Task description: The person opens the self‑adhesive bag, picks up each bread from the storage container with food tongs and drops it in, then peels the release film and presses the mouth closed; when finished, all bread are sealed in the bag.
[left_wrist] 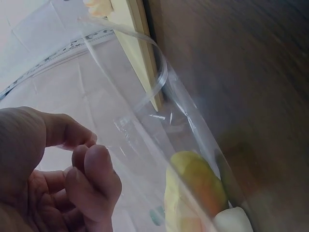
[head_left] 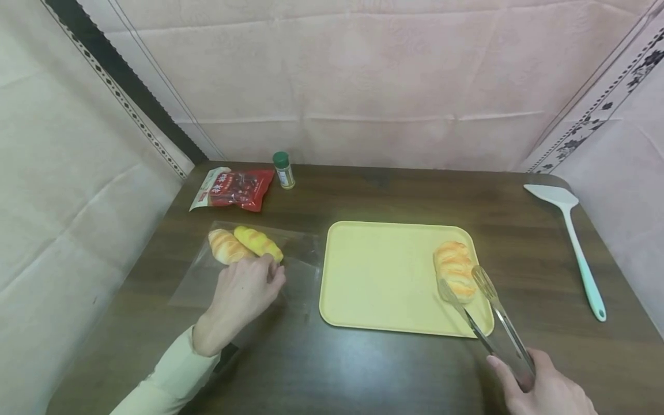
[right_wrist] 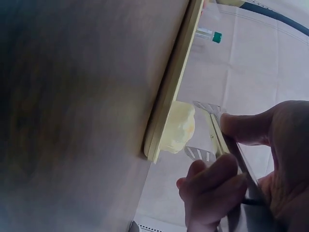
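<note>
"So, what has the left hand (head_left: 246, 294) got?"

"Its grip is small and tight: thumb and fingertips meet, pinching the clear bag (head_left: 202, 282). A yellow bread (head_left: 254, 239) and a browned roll (head_left: 225, 246) lie at that bag, just beyond the fingers; inside or on top, I can't tell."

"And the right hand (head_left: 550, 386)?"

"Its grip wraps the tongs (head_left: 509, 328), whose arms stand apart, tips on either side of the near end of the loaf (head_left: 452, 262). Whether they touch it, I can't tell."

"Where's that loaf?"

"On the right end of the yellow tray (head_left: 378, 276), which lies on the tabletop (head_left: 363, 369)."

"Anything else about?"

"A red packet (head_left: 241, 187) lies behind the bag, near a green-capped jar (head_left: 283, 173). A spatula (head_left: 574, 242) lies to the tray's right."
</note>
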`<state>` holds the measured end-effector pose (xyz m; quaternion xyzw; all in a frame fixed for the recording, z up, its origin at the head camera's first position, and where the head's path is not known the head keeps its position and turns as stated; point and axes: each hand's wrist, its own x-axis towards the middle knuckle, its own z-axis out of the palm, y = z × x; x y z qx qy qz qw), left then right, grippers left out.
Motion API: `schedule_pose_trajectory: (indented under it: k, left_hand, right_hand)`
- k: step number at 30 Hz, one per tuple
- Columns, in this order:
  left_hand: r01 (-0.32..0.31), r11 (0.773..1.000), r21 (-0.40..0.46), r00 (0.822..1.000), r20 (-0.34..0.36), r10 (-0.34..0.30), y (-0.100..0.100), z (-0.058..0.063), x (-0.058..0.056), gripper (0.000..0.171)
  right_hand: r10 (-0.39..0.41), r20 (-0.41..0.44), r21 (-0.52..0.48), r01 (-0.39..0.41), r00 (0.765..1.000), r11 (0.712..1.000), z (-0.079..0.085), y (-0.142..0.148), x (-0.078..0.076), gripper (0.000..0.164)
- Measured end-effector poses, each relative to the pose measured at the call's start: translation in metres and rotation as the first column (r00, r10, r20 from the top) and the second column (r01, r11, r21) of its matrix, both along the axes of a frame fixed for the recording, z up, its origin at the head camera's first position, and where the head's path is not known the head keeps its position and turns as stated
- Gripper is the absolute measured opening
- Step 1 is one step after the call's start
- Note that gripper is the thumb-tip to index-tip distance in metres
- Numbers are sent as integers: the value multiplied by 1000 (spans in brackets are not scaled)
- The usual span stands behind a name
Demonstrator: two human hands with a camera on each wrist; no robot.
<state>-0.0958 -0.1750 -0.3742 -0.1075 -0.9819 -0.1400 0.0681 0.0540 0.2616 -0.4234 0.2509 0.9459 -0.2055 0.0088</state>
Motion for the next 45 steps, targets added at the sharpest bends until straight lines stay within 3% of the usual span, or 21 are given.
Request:
schedule_pose_trajectory:
  k: [11,25,29,33,45]
  left_hand:
    - [9,1000,-2,1000,-16,-9,-2,-1,-1,31]
    - [35,999,-2,998,-53,-35,-1,-1,-1,36]
    - [38,999,-8,998,-51,-38,-1,-1,-1,38]
    - [45,999,-4,998,-38,-45,-1,-1,-1,39]
    - [61,998,1,998,-29,-61,-2,-2,-2,38]
  right_hand:
    - [-20,16,-7,20,1000,1000,-5,-7,-1,77]
    - [54,18,-3,-54,998,999,-14,-9,1,71]
    - [122,130,-40,-118,984,992,-10,-4,-2,78]
    - [179,245,-78,-164,953,983,-3,2,-8,83]
    - [154,286,-49,-146,946,988,3,5,-20,86]
